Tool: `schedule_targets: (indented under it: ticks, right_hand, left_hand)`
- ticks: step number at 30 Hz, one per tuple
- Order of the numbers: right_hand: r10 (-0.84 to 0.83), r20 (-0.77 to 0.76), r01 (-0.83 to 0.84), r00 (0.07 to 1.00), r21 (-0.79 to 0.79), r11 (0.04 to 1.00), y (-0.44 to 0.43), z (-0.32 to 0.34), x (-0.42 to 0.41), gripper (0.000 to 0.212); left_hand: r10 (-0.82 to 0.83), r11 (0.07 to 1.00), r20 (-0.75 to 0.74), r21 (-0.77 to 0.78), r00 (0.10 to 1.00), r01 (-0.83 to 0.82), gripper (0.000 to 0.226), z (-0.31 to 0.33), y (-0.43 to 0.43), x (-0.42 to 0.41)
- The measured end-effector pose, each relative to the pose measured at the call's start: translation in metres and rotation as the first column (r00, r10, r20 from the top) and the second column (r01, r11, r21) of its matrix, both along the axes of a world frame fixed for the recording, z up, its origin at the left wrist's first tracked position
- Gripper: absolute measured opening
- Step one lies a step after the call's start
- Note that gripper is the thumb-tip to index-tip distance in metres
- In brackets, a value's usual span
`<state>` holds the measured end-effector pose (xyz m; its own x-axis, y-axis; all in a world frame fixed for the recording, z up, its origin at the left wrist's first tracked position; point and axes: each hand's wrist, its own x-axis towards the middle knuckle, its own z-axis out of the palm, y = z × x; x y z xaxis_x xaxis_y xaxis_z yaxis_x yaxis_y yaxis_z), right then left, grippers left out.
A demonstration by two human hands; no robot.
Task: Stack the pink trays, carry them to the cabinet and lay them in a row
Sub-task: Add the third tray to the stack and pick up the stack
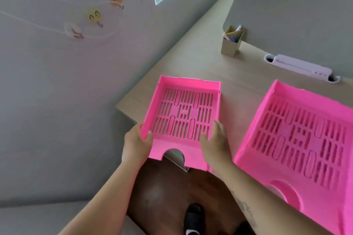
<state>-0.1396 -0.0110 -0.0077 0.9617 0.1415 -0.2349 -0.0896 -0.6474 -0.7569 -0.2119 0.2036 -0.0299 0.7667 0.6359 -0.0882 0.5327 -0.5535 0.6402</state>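
Observation:
A pink slotted tray (pixel 183 101) lies at the near left corner of the light wooden desk (pixel 206 59), its notched front edge hanging over the desk's edge. My left hand (pixel 136 143) grips its front left corner, thumb inside the wall. My right hand (pixel 214 143) holds the front right corner, fingers along the outer side. A second pink tray (pixel 305 139) sits to the right, bigger in view, also jutting past the front edge and cut off by the frame.
A tan pen holder (pixel 232 41) with pens stands at the back by a grey divider panel (pixel 296 15). A white cable cover (pixel 301 67) lies behind the right tray. A wall with cat stickers (pixel 95 16) is left. My shoe (pixel 193 219) rests on dark floor.

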Motion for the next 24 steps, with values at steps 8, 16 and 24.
schedule_targets:
  ticks: [8,16,24]
  right_hand:
    - [-0.170,-0.184,0.176,0.968,0.015,0.984,-0.004,-0.012,0.017,0.030]
    - [-0.345,0.016,0.333,0.939,0.214,0.918,-0.043,0.065,0.052,0.031]
    - [-0.588,0.146,0.534,0.796,0.289,0.795,-0.177,0.097,0.023,0.024]
  left_hand:
    - [0.056,0.997,-0.126,-0.041,0.990,-0.062,0.022,0.003,0.030,0.010]
    - [-0.110,0.992,0.110,0.080,0.988,0.101,0.024,0.085,-0.002,0.074]
    - [-0.370,0.921,0.291,-0.009,0.882,0.389,0.027,0.095,-0.130,0.116]
